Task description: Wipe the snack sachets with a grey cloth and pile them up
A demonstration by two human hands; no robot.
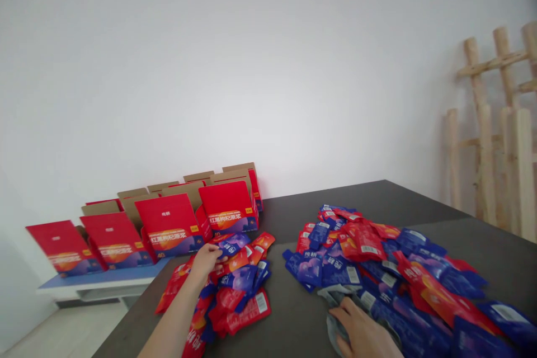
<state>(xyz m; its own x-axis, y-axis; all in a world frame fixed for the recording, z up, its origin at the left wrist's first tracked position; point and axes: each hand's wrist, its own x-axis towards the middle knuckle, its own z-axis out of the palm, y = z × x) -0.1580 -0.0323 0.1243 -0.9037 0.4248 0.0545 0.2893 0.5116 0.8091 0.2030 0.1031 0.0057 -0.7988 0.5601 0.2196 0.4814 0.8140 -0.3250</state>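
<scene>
Soft, fairly bright light reaches us evenly, its source outside our view. The wall (268, 67) looks palest around its middle and greys toward the edges, while a dark smudge blurs the upper right corner. We find the worktop (289, 324) dark and matt, with only faint shadows beside the pouches (310, 271), whose glossy film catches weak, pale highlights. Large lettering on the boxes (229, 212) reads clearly for us, but small print smears. Wide-angle stretching tilts the slightly soft wooden posts (524, 168) at right.
</scene>
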